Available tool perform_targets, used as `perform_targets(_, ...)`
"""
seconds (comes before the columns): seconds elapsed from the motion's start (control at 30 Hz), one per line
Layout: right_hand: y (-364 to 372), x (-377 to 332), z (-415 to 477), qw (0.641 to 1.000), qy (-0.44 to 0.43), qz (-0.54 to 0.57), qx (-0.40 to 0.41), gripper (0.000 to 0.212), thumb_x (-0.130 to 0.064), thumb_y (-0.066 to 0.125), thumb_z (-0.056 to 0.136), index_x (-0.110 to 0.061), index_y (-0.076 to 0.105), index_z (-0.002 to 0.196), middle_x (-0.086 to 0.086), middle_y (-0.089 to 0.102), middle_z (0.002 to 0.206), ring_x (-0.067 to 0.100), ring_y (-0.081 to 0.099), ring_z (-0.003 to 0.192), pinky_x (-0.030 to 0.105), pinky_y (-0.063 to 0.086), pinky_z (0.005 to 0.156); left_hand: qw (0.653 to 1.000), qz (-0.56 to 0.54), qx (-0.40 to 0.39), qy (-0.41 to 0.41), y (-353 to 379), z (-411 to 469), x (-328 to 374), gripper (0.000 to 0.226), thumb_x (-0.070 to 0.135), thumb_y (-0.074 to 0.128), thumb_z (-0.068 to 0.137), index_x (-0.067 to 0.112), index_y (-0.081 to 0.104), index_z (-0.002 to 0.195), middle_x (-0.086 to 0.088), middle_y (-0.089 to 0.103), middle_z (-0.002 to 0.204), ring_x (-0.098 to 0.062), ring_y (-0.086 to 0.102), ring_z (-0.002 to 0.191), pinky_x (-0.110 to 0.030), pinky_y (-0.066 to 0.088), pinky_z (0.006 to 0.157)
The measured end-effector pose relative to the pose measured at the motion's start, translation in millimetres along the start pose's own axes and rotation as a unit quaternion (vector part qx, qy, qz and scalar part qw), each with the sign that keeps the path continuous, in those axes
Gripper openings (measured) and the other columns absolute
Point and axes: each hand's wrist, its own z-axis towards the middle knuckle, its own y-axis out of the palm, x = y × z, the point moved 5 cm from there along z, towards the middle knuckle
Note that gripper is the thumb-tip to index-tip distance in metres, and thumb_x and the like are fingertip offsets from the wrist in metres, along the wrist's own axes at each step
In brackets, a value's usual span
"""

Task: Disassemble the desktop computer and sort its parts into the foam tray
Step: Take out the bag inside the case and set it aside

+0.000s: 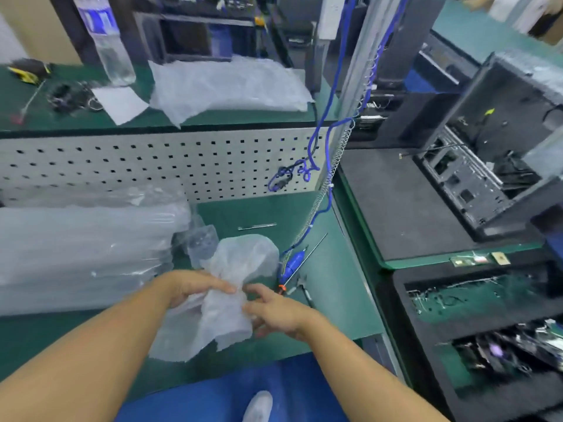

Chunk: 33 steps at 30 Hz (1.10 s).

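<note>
Foam wrap point(243, 257), gripped
My left hand point(195, 287) and right hand point(274, 312) clutch it above the green bench point(335, 300) (computer point(475, 178) sits far right).

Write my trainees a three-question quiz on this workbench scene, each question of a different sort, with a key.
1. True or false: the left hand and the right hand both hold the white foam wrap.
2. The blue electric screwdriver lies: A) left of the wrap; B) on the green bench, right of the wrap; C) in the left hand.
3. Fill the gap: on the black mat at the far right stands an open ____.
Key: 1 true; 2 B; 3 computer case.
</note>
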Motion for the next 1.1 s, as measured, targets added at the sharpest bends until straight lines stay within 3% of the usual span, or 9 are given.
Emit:
perform_targets(0.13,14.3,-17.7,33.5,0.999,-0.045,-0.021,0.013,0.069,-0.032,0.060,0.095,-0.033,0.019,0.150,0.002,0.054,0.136,0.020,0.056,0.111,0.036,0.050,0.091,0.973,-0.208,0.086,0.055,-31.3,-4.2,-22.7,0.062,0.035,0.082,0.073,0.005,0.064,0.124,-0.018,0.073,0.107,-0.031,0.073,0.090,-0.037,0.056,0.075)
perform_targets(0.3,30.8,-32.4,61.0,0.993,-0.090,-0.064,0.040,0.083,-0.038,0.065,0.085,-0.041,0.014,0.151,-0.008,0.025,0.157,0.010,0.033,0.135,0.030,0.033,0.107,0.867,-0.401,0.269,0.124,-65.8,-4.0,-56.8,0.062,0.054,0.063,0.081,0.008,0.065,0.124,-0.018,0.069,0.118,-0.037,0.065,0.109,-0.051,0.047,0.102)
perform_targets(0.4,40.8,-26.0,69.1,0.994,-0.060,-0.082,0.035,0.090,-0.046,0.065,0.079,-0.041,0.012,0.152,-0.006,0.019,0.160,0.019,0.031,0.141,0.040,0.032,0.113,0.863,-0.274,0.425,-0.015,-76.9,-4.2,-91.8,0.091,0.076,0.054,0.077,0.014,0.047,0.143,-0.014,0.051,0.142,-0.037,0.047,0.131,-0.049,0.036,0.112)
perform_targets(0.47,42.0,-18.5,72.4,0.993,-0.041,-0.099,0.043,0.090,-0.043,0.064,0.081,-0.037,0.012,0.154,-0.001,0.020,0.160,0.022,0.033,0.140,0.040,0.033,0.112,0.862,-0.273,0.415,-0.102,-67.0,6.0,-111.7,0.096,0.078,0.048,0.082,0.009,0.036,0.148,-0.015,0.043,0.147,-0.039,0.044,0.131,-0.049,0.039,0.108)
perform_targets(0.57,36.4,-8.6,72.3,0.993,-0.014,-0.113,0.044,0.085,-0.037,0.062,0.085,-0.033,0.013,0.154,0.005,0.024,0.158,0.027,0.037,0.137,0.041,0.034,0.110,0.847,-0.332,0.384,-0.154,-49.6,11.6,-115.9,0.103,0.081,0.054,0.075,0.005,0.037,0.142,-0.015,0.057,0.127,-0.037,0.060,0.107,-0.043,0.054,0.079)
perform_targets(0.7,19.7,-0.3,63.2,0.990,0.000,-0.128,0.057,0.081,-0.040,0.061,0.086,-0.031,0.017,0.153,0.008,0.029,0.154,0.028,0.042,0.133,0.034,0.037,0.102,0.803,-0.114,0.565,-0.152,-60.8,-6.3,-88.8,0.120,0.073,0.071,0.067,-0.002,0.021,0.146,-0.023,0.038,0.143,-0.043,0.043,0.127,-0.053,0.042,0.097)
perform_targets(0.83,0.8,4.1,47.2,0.990,0.002,-0.116,0.079,0.067,-0.032,0.058,0.090,-0.030,0.025,0.148,0.008,0.042,0.143,0.024,0.058,0.098,0.038,0.048,0.094,0.694,0.059,0.717,0.040,-57.6,-38.7,-33.9,0.104,0.061,0.078,0.061,0.009,0.030,0.138,-0.020,0.040,0.135,-0.040,0.041,0.120,-0.054,0.037,0.092)
perform_targets(1.03,-28.3,5.9,16.7,0.991,-0.021,-0.061,0.119,0.054,-0.019,0.055,0.092,-0.021,0.036,0.143,0.007,0.057,0.117,0.026,0.056,0.083,0.046,0.053,0.086,0.582,0.424,0.617,0.318,3.8,-35.8,53.3,0.040,0.036,0.054,0.079,0.014,0.059,0.112,-0.009,0.052,0.128,-0.032,0.049,0.116,-0.048,0.030,0.090)
perform_targets(1.1,-39.5,9.4,3.1,0.989,-0.029,-0.048,0.135,0.049,-0.015,0.052,0.092,-0.016,0.038,0.139,0.009,0.059,0.105,0.025,0.056,0.079,0.042,0.052,0.078,0.630,0.455,0.514,0.365,36.5,-25.3,71.9,0.029,0.033,0.044,0.082,0.016,0.064,0.095,-0.004,0.064,0.103,-0.030,0.061,0.095,-0.044,0.039,0.079)
